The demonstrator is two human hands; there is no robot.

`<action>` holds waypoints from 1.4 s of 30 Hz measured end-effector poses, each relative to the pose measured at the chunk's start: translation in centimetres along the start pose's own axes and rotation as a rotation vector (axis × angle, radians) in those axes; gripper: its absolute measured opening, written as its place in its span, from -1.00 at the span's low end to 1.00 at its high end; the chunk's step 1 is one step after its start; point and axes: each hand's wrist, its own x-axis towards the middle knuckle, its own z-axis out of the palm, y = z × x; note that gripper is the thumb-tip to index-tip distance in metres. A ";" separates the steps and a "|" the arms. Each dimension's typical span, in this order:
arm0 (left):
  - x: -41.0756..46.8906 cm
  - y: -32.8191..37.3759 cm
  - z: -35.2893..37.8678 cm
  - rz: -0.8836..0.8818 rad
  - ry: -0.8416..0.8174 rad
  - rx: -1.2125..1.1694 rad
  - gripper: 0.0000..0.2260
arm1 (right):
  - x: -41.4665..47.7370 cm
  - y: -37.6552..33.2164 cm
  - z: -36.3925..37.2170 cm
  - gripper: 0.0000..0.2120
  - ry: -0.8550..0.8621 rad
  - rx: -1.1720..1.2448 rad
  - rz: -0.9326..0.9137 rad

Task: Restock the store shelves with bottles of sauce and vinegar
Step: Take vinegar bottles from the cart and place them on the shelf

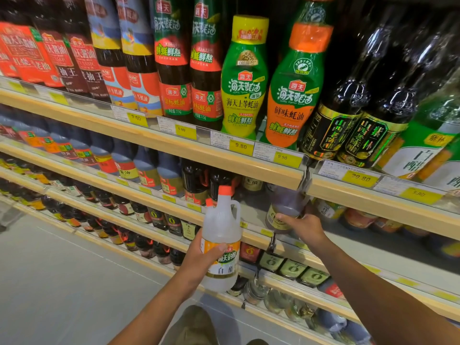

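Note:
My left hand (202, 257) grips a clear white-vinegar jug (221, 230) with an orange cap and a side handle, held upright in front of the shelves. My right hand (305, 226) holds a second, blurred clear bottle (286, 207) with a yellow label, tilted into the gap of the second shelf (263, 217) just under the top shelf's wooden edge. Its cap is hidden behind that edge. Another orange cap (209, 201) shows just behind the jug.
The top shelf (174, 148) carries soy sauce, oyster sauce and dark vinegar bottles above yellow price tags. Lower shelves hold rows of dark sauce bottles and jars. Grey floor (62, 282) lies to the left; my shoes show at the bottom edge.

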 end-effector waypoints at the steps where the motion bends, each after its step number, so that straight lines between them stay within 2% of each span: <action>1: 0.1 0.0 0.0 0.003 0.000 -0.004 -0.25 | -0.1 -0.1 0.1 -0.67 0.001 -0.013 -0.009; 7: 0.8 0.0 -0.1 -0.012 0.007 -0.022 -0.22 | -0.8 -1.2 -0.6 -0.68 -0.069 -0.078 -0.016; 15: 1.3 -0.2 -0.8 -0.015 0.005 -0.052 -0.24 | -1.1 -2.8 1.4 -0.21 -0.165 -0.076 -0.145; 18: 1.4 -0.1 -1.3 -0.011 0.005 -0.062 -0.25 | -1.1 -3.5 3.0 -0.26 -0.179 -0.078 -0.180; 22: 1.3 0.1 -2.0 -0.010 0.021 -0.065 -0.24 | -0.9 -4.5 5.2 -0.20 -0.207 -0.154 -0.189; 25: 1.2 0.4 -2.5 -0.003 0.010 -0.057 -0.23 | -0.5 -5.1 6.7 -0.30 -0.229 -0.199 -0.138; 30: 1.2 0.9 -2.5 0.011 0.017 -0.045 -0.22 | -0.8 -5.5 7.1 -0.19 -0.261 -0.159 -0.169; 32: 1.3 1.1 -2.1 0.015 -0.004 -0.049 -0.27 | -0.7 -5.2 6.5 -0.22 -0.275 -0.179 -0.128; 36: 1.7 1.2 -1.2 -0.013 -0.064 -0.064 -0.43 | -1.3 -4.5 5.1 -0.36 -0.160 -0.163 -0.109; 39: 2.1 1.1 0.0 -0.051 -0.107 -0.085 -0.40 | -2.4 -3.8 3.4 -0.44 -0.043 -0.027 -0.241; 41: 2.2 1.0 1.0 -0.075 -0.147 -0.086 -0.37 | -3.7 -3.3 2.2 -0.49 -0.089 0.033 -0.243; 42: 2.2 0.9 1.6 -0.087 -0.165 -0.085 -0.35 | -4.5 -2.9 1.8 -0.62 -0.151 0.062 -0.221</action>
